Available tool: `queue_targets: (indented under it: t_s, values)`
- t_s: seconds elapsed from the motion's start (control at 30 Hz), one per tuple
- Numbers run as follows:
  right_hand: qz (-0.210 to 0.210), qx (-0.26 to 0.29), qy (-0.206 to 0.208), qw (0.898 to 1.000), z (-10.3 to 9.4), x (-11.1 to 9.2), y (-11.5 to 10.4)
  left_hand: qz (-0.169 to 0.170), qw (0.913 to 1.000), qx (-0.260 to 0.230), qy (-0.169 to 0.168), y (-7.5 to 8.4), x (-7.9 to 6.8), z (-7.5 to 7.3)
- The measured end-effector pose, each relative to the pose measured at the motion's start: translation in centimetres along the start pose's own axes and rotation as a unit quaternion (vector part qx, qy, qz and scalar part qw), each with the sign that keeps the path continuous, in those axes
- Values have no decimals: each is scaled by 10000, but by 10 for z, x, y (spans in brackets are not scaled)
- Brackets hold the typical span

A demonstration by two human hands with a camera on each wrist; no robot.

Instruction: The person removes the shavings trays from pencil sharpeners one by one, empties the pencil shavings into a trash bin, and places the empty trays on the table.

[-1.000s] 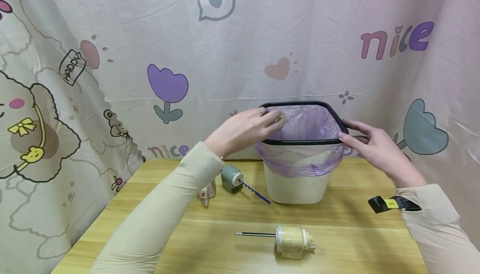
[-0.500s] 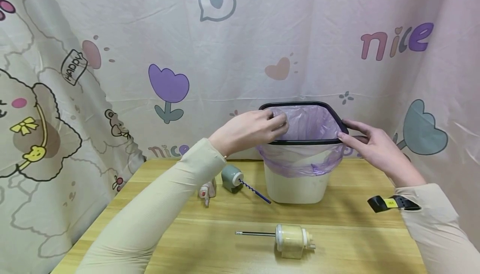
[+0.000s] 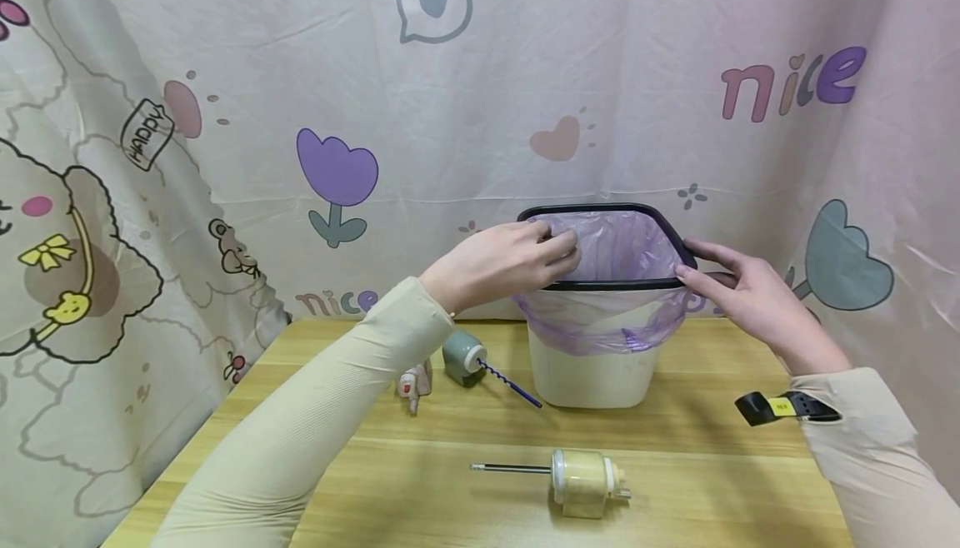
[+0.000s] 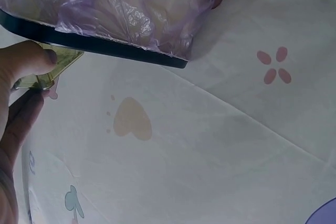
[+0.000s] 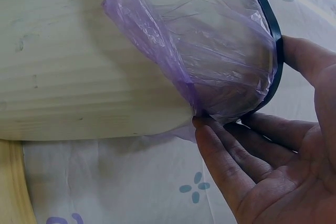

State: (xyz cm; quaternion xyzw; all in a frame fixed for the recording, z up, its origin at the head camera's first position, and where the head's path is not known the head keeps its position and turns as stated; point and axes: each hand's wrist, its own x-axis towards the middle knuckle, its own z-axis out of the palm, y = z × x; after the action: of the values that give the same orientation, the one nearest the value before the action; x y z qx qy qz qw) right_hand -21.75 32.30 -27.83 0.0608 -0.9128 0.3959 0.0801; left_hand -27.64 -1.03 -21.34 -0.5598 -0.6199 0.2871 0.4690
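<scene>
A cream trash bin [image 3: 592,381] stands on the table, lined with a purple plastic bag [image 3: 600,323] under a black rim ring [image 3: 615,285]. My left hand [image 3: 510,258] is over the left part of the bin's mouth. Between its thumb and fingers it pinches a see-through yellow plastic box [image 4: 65,59], like a pencil sharpener's shavings drawer; the head view hides this box behind the hand. My right hand [image 3: 738,290] grips the rim at the right corner, with the thumb [image 5: 302,51] at the ring and the fingers [image 5: 226,161] against bag and bin.
A yellow crank pencil sharpener [image 3: 585,481] with a black pencil [image 3: 510,468] in it lies at the front. Farther back are a grey-green sharpener [image 3: 461,356] with a blue pencil [image 3: 517,388] and a pink piece [image 3: 415,381] partly behind the left sleeve. A printed curtain [image 3: 450,115] hangs behind the table.
My left hand has shifted slightly right and turned over the bin, and the yellowish box that showed past its fingers is now hidden in the head view. The right hand stays put.
</scene>
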Motion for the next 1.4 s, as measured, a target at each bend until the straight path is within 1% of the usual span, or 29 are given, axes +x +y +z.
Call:
queue_targets:
  t_s: [0.2, 0.37, 0.47, 0.67, 0.73, 0.8, 0.93, 1.13, 1.23, 1.4]
  values:
    - [-13, -40, 38, 10000, 1, 0, 0, -29, 10000, 18, 64, 0, 0, -1]
    - [-43, -36, 48, 10000, 1, -1, 1, -99, 9999, -68, 21, 0, -3, 0]
    - [-46, 3, 27, 10000, 1, -1, 0, -214, 9997, -153, -10, -1, -6, 0]
    - [-56, -12, 15, 10000, 1, -2, -2, -545, 9977, -405, -15, -4, -12, -2]
    - [-65, -37, 14, 10000, 1, -2, -1, -637, 9963, -572, -15, -4, -13, -3]
    - [-67, -32, 0, 10000, 1, -2, -1, -751, 9936, -846, -23, -4, -15, -5]
    - [-56, -26, -22, 10000, 1, -3, 0, -1132, 9834, -1416, 50, -3, -17, -7]
    - [-90, -65, 26, 9999, 2, -5, 0, -1790, 9606, -2105, 309, -2, -22, -11]
    - [-117, -136, 65, 9998, 2, -6, 0, -2010, 9479, -2439, 393, -3, -27, -12]
    - [-234, -286, 226, 9991, 2, -8, 1, -2261, 9270, -2934, 591, -3, -39, -14]
